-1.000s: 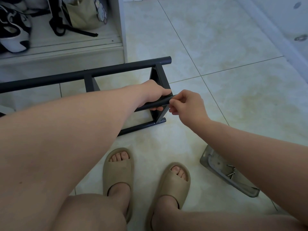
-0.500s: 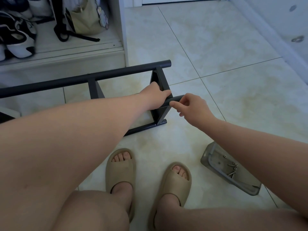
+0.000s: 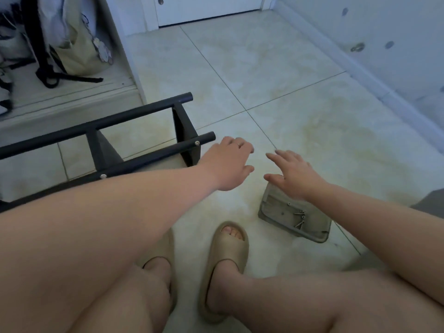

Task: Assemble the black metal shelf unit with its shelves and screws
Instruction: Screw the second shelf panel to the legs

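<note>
The black metal shelf frame (image 3: 134, 118) lies on its side on the tiled floor at the left, two round tubes joined by flat black shelf panels (image 3: 186, 133). Silver screw heads (image 3: 197, 143) show on the nearer tube. My left hand (image 3: 228, 164) hovers just right of the nearer tube's end, fingers relaxed, holding nothing. A little to its right, my right hand (image 3: 292, 173) spreads its fingers above the floor and is empty. Below that hand a grey tray (image 3: 274, 207) holds several loose screws (image 3: 299, 217).
A white cabinet (image 3: 120, 56) with a beige bag (image 3: 81, 49) and black straps stands at the back left. A white wall and baseboard (image 3: 360, 75) run along the right. My feet in beige slippers (image 3: 225, 258) rest on the floor in front.
Both hands have let go of the nearer tube's end and moved right, opening over the floor. The view has tilted up and to the right.
</note>
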### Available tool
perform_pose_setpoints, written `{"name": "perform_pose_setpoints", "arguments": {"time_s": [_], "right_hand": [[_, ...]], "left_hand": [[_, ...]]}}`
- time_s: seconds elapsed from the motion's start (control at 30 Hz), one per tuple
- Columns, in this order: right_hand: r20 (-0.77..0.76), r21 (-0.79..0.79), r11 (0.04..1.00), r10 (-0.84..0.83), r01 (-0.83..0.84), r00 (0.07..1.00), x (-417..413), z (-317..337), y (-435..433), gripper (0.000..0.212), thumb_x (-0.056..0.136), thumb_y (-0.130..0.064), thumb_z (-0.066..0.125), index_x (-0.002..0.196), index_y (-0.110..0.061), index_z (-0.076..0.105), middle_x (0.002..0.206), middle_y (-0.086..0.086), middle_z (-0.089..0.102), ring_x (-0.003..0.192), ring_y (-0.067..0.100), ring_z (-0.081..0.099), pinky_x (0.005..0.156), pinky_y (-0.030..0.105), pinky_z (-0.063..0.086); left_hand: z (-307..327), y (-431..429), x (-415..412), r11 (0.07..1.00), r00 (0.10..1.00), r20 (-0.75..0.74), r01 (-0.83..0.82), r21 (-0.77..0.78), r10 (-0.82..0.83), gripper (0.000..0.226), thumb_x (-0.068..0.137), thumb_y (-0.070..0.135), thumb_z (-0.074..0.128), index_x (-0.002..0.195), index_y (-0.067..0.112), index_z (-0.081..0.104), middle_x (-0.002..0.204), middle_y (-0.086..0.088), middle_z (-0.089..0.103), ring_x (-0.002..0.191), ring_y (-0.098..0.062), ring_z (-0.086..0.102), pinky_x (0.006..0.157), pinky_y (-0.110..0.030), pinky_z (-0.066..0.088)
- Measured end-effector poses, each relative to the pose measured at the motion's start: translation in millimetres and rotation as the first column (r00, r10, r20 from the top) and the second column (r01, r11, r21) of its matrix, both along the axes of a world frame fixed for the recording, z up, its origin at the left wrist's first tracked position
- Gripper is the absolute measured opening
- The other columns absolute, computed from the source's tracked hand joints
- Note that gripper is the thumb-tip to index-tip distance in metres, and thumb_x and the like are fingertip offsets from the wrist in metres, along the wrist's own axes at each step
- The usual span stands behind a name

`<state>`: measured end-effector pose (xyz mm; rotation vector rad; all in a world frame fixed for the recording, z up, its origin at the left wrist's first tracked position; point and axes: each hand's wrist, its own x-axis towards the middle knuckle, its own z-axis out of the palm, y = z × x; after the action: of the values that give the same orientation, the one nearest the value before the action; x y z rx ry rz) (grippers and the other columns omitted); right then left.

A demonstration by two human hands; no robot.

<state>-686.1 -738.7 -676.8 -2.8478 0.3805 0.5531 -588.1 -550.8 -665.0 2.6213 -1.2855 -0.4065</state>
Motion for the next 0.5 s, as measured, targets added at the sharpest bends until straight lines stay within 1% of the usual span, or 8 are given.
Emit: {"name": "perform_pose_setpoints", "arguments": {"time_s": [0.1, 0.2, 0.3, 0.4, 0.5], "right_hand": [[-0.086, -0.046, 0.999, -0.016, 0.012, 0.996, -25, -14, -31, 0.068, 0.103, -0.056, 0.040, 0.162, -0.035, 0.012, 0.171, -0.004, 0.006, 0.157, 0.023, 0.002, 0.123, 0.047, 0.014], [-0.155, -0.080, 0.997, -0.018, 0.005, 0.988, -45, -38, -58, 0.069, 0.103, -0.057, 0.039, 0.162, -0.035, 0.009, 0.171, -0.004, 0.004, 0.157, 0.024, 0.002, 0.123, 0.047, 0.014], [-0.248, -0.081, 0.996, -0.041, 0.022, 0.968, -60, -72, -85, 0.070, 0.103, -0.059, 0.038, 0.162, -0.036, 0.008, 0.170, -0.006, 0.006, 0.157, 0.024, 0.004, 0.122, 0.047, 0.016], [-0.289, -0.028, 0.998, -0.066, 0.061, 0.955, -65, -109, -106, 0.069, 0.102, -0.056, 0.042, 0.162, -0.035, 0.014, 0.169, -0.003, 0.018, 0.154, 0.025, 0.016, 0.122, 0.048, 0.023], [-0.307, 0.002, 0.993, -0.111, 0.118, 0.945, -62, -142, -117, 0.060, 0.104, -0.048, 0.044, 0.159, -0.029, 0.026, 0.160, 0.003, 0.036, 0.144, 0.030, 0.036, 0.112, 0.046, 0.038]], "left_hand": [[-14, -26, -14, 0.994, 0.990, -0.143, 0.034, 0.105, -0.019, 0.049, 0.103, 0.043, 0.042, 0.146, 0.020, 0.036, 0.152, -0.005, 0.038, 0.136, -0.029, 0.036, 0.104, -0.046, 0.040], [-38, -48, -17, 0.985, 0.964, -0.264, 0.019, 0.173, 0.028, 0.050, 0.103, 0.043, 0.043, 0.147, 0.020, 0.035, 0.150, -0.006, 0.042, 0.132, -0.031, 0.043, 0.104, -0.048, 0.041], [-73, -73, -20, 0.976, 0.905, -0.411, -0.021, 0.218, 0.112, 0.052, 0.102, 0.043, 0.045, 0.148, 0.020, 0.034, 0.145, -0.006, 0.051, 0.128, -0.030, 0.051, 0.105, -0.045, 0.043], [-114, -86, -34, 0.963, 0.803, -0.551, -0.101, 0.249, 0.227, 0.056, 0.103, 0.041, 0.047, 0.150, 0.015, 0.033, 0.145, -0.011, 0.053, 0.130, -0.031, 0.050, 0.106, -0.038, 0.041], [-150, -87, -49, 0.949, 0.733, -0.619, -0.119, 0.292, 0.282, 0.058, 0.103, 0.041, 0.048, 0.151, 0.013, 0.031, 0.142, -0.013, 0.054, 0.131, -0.030, 0.050, 0.105, -0.036, 0.040]]}}
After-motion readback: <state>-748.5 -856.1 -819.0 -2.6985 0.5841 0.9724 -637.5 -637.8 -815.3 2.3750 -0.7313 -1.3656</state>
